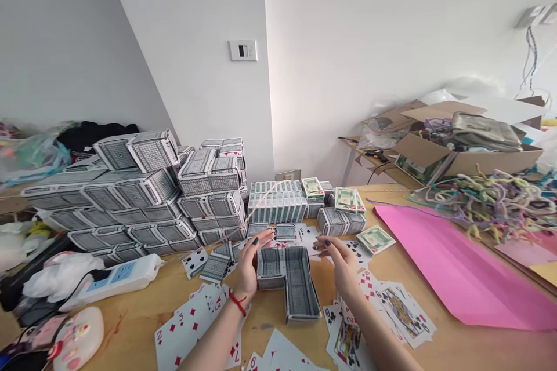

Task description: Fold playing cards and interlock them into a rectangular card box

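A folded box (300, 287) made of playing cards with grey patterned backs stands on the table between my hands, an L-shaped open tray with upright walls. My left hand (249, 266) lies along its left side, fingers stretched past the back corner, the palm against or very close to the wall. To the right of the box is my right hand (342, 264), its fingers half curled and slightly apart above loose cards. I see nothing held in it. Behind the box lie face-up cards (307, 237) and a small patterned card piece (285, 233).
Stacked card blocks (152, 191) fill the back left, beside a row of card packs (276, 200). Green card boxes (376, 239), a pink sheet (452, 272) and a yarn pile (470, 203) lie right. Loose cards (183, 327) surround my forearms; a power strip (122, 278) sits left.
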The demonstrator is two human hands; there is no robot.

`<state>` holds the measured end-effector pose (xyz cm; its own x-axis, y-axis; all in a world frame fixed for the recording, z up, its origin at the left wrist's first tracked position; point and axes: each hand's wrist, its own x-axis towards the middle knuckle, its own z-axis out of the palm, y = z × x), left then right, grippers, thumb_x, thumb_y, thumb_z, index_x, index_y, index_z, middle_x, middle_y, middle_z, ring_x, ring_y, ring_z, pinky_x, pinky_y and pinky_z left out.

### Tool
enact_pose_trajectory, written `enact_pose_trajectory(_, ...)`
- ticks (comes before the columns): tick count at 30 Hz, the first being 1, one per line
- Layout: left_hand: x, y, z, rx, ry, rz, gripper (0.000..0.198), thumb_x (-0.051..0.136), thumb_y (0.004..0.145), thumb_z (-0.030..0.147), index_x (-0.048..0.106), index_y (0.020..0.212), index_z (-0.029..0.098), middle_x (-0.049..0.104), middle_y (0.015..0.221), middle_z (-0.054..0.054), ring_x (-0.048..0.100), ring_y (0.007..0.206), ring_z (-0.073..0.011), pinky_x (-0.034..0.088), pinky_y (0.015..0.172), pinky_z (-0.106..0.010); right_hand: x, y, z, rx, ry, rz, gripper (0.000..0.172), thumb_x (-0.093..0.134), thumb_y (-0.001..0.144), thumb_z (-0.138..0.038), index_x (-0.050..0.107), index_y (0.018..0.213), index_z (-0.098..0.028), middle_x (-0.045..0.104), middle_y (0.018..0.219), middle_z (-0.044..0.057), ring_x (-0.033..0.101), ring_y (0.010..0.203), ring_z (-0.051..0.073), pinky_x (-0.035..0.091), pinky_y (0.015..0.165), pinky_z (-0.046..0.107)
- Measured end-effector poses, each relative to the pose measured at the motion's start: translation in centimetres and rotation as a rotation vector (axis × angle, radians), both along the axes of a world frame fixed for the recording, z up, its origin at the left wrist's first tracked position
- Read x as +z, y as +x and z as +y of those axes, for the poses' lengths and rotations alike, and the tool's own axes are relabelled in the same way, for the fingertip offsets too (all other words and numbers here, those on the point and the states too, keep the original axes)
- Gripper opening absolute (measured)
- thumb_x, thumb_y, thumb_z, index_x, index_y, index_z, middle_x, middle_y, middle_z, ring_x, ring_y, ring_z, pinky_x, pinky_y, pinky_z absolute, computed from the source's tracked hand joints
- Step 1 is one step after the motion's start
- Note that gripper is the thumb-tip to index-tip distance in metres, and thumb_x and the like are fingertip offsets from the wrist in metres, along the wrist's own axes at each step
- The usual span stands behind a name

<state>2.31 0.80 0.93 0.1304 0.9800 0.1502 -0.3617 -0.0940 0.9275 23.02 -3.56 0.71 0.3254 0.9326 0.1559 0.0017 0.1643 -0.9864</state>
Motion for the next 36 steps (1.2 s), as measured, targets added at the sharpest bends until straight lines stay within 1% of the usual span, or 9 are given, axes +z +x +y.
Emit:
enact_pose_trajectory(3,0.4,0.1,-0.3,-0.058,0.022,0.067,0.038,0.041,0.082,0.038,0.062,0.106,0.016,0.062,0.113,-0.009,0.051,0.111,-0.0263,0.037,0.095,-0.04,0.1,-0.7,0.1,0.177,-0.001,0.099,0.041,0.05,0.078,-0.044,0.057,0.113,-0.023,0.056,0.12,0.007,0.05,0.111,0.024,0.041,0.091,0.037)
enact_pose_trajectory(5,0.8,0.2,-0.5,-0.125,0.032,0.101,0.039,0.042,0.082,0.038,0.059,0.11,0.017,0.06,0.116,-0.009,0.049,0.113,-0.026,0.035,0.097,-0.04,0.3,-1.5,-0.2,0.342,-0.04,0.147,0.046,0.046,0.082,-0.045,0.047,0.123,-0.027,0.054,0.123,0.006,0.047,0.115,0.023,0.036,0.096,0.039)
enact_pose_trajectory(6,0.9,0.3,-0.6,-0.157,0.033,0.119,0.039,0.042,0.082,0.038,0.058,0.112,0.017,0.059,0.117,-0.009,0.048,0.114,-0.0261,0.035,0.097,-0.04,0.5,-1.9,-0.4,0.425,-0.078,0.122,0.045,0.045,0.082,-0.044,0.047,0.124,-0.027,0.055,0.122,0.005,0.047,0.115,0.023,0.034,0.098,0.04)
enact_pose_trajectory(7,1.1,0.4,-0.7,-0.179,0.033,0.135,0.041,0.042,0.083,0.038,0.057,0.114,0.018,0.059,0.117,-0.009,0.047,0.115,-0.0262,0.035,0.097,-0.04,0.7,-2.2,-0.6,0.445,-0.099,0.09,0.043,0.044,0.083,-0.045,0.049,0.122,-0.027,0.055,0.121,0.005,0.047,0.115,0.022,0.033,0.098,0.04)
enact_pose_trajectory(16,1.1,1.1,-1.1,-0.289,0.034,0.129,0.04,0.038,0.085,0.036,0.053,0.118,0.019,0.057,0.12,-0.008,0.048,0.113,-0.0255,0.033,0.099,-0.039,0.9,-3.0,-0.9,0.393,-0.105,-0.016,0.04,0.039,0.084,-0.046,0.05,0.116,-0.025,0.057,0.114,0.004,0.049,0.109,0.02,0.033,0.098,0.035)
enact_pose_trajectory(23,1.0,1.7,-1.7,-0.062,0.048,0.183,0.032,0.04,0.082,0.029,0.062,0.102,0.017,0.064,0.103,-0.008,0.054,0.102,-0.0255,0.038,0.092,-0.037,0.3,-3.4,-0.1,0.236,-0.118,0.026,0.037,0.051,0.077,-0.046,0.061,0.101,-0.02,0.065,0.097,0.008,0.057,0.094,0.025,0.041,0.086,0.038)
enact_pose_trajectory(27,0.5,1.2,-2.0,0.006,-0.051,0.112,0.033,0.042,0.079,0.027,0.059,0.105,0.016,0.064,0.104,-0.008,0.054,0.103,-0.0258,0.038,0.092,-0.038,0.2,-3.0,-0.3,0.167,-0.138,-0.019,0.034,0.054,0.074,-0.047,0.065,0.091,-0.019,0.066,0.095,0.007,0.057,0.093,0.026,0.041,0.086,0.038)
enact_pose_trajectory(32,1.2,0.8,-3.0,-0.109,-0.045,0.251,0.034,0.047,0.078,0.023,0.056,0.11,0.02,0.059,0.114,-0.006,0.046,0.113,-0.0248,0.031,0.098,-0.034,0.3,-2.9,-1.0,0.218,-0.158,-0.022,0.035,0.047,0.079,-0.047,0.062,0.099,-0.023,0.066,0.096,0.005,0.058,0.094,0.024,0.043,0.084,0.036)
enact_pose_trajectory(36,1.8,0.9,-3.6,-0.194,-0.092,0.287,0.036,0.043,0.079,0.022,0.052,0.113,0.022,0.057,0.114,-0.005,0.044,0.114,-0.0253,0.03,0.098,-0.035,0.4,-3.2,-1.2,0.199,-0.148,-0.101,0.03,0.044,0.081,-0.046,0.061,0.094,-0.024,0.064,0.099,0.003,0.056,0.096,0.022,0.043,0.083,0.031)
